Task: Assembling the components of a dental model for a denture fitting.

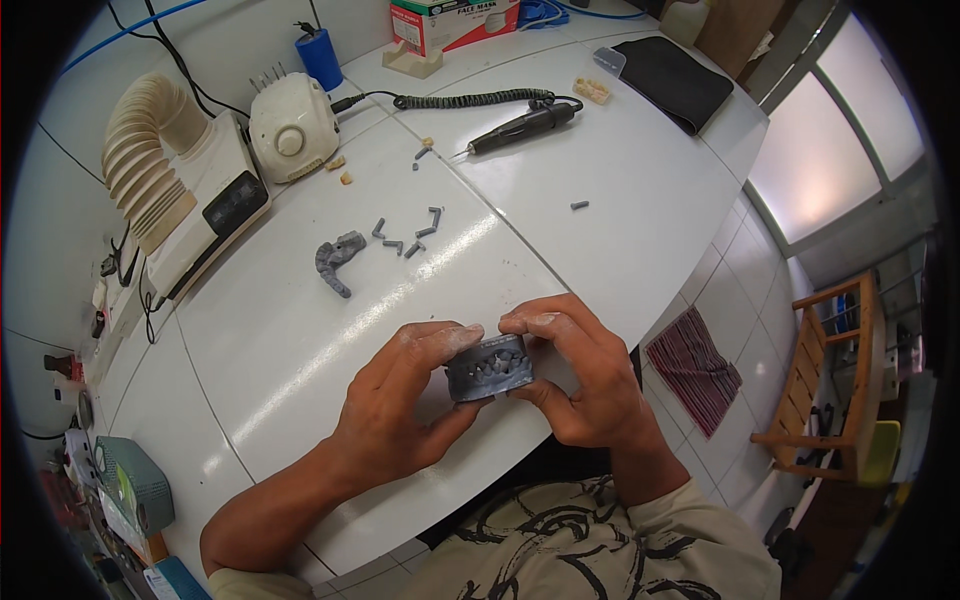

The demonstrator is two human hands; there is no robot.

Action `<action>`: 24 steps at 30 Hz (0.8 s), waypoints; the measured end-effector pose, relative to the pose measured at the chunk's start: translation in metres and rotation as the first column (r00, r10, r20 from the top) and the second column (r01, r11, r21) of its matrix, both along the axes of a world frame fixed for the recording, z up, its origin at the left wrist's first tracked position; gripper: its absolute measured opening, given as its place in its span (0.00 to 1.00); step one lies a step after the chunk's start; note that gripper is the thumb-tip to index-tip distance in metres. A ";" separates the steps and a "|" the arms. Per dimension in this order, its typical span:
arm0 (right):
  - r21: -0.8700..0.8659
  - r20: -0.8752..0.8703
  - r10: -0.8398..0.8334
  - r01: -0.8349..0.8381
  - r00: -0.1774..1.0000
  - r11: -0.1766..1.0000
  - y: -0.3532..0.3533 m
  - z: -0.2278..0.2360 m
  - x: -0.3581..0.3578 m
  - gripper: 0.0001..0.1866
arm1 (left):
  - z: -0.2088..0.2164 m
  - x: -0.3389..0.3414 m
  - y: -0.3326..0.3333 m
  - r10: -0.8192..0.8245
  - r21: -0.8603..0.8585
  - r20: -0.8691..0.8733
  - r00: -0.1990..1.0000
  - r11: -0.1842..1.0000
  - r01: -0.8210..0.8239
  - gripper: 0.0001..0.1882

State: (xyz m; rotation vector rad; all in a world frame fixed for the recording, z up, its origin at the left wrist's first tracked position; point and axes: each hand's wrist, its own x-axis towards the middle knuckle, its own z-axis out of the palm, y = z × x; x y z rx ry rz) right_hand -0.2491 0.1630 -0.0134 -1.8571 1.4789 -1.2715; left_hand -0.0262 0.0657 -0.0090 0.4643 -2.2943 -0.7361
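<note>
Near the table's front edge I hold a dark grey dental model [490, 372], its upper and lower rows of teeth together and facing up toward the camera. My left hand [392, 392] grips its left side, fingers at the top and thumb at the lower edge. Opposite it, my right hand [582, 375] clasps the right side the same way. Whitish dust coats the fingertips of both hands. Farther off to the left lies a curved grey dental arch piece [334, 264]. Several small grey pegs [430, 222] are scattered beside it.
A black rotary handpiece [520, 128] lies at the back, its coiled cord running to a cream control unit [290, 128]. Left of that stands a dust extractor with a ribbed hose [145, 165]. A black mat [678, 80] and a mask box [450, 25] are at the far side.
</note>
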 end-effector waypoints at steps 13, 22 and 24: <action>-0.188 0.079 -0.105 0.118 0.991 0.975 0.000 -0.014 0.002 0.28 | 0.011 -0.002 0.008 0.055 0.728 -0.032 0.998 0.685 -0.015 0.36; -0.153 0.025 -0.090 0.092 0.996 0.984 -0.001 -0.012 0.006 0.25 | 0.014 -0.001 0.006 0.097 0.937 -0.099 0.990 0.345 0.060 0.29; -0.164 0.049 -0.055 0.063 0.997 0.985 -0.004 -0.004 0.006 0.23 | 0.013 0.000 0.006 0.118 0.933 -0.117 0.986 0.353 0.068 0.28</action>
